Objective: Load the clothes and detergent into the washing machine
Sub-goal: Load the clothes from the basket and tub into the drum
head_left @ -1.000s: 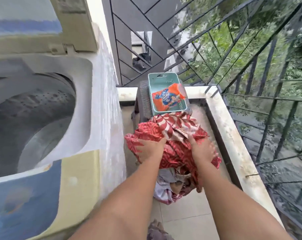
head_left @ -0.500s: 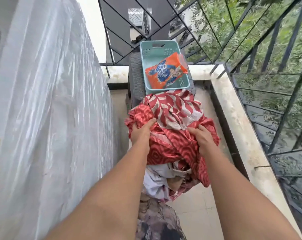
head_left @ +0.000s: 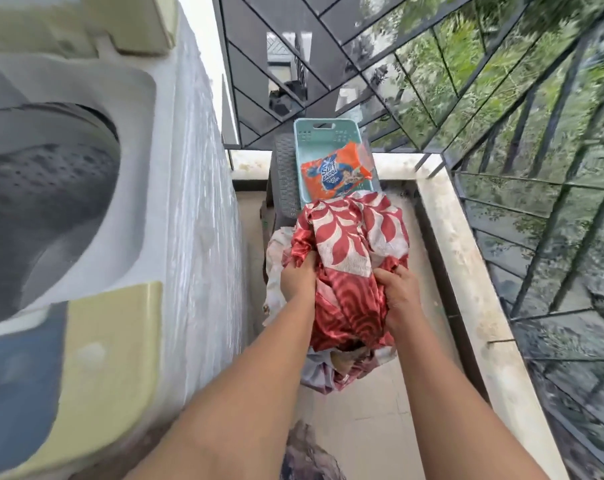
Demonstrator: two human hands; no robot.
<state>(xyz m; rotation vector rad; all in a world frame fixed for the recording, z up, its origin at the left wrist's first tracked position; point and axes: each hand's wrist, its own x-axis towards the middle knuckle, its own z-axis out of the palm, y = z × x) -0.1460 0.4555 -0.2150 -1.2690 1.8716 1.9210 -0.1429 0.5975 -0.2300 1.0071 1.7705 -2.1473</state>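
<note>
The washer drum [head_left: 44, 202] gapes open leftward; railing [head_left: 536, 209] blocks the right

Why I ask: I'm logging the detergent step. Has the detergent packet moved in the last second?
No. The detergent packet still lies in the teal basket, against its right wall as before.

Your left hand [head_left: 298, 280] and right hand [head_left: 399, 294] grip the red patterned clothes [head_left: 350, 261] at centre frame. The open washing machine [head_left: 61, 202] fills the left side; the orange detergent packet [head_left: 335, 174] lies in the teal basket [head_left: 323, 133] above the bundle.
</note>
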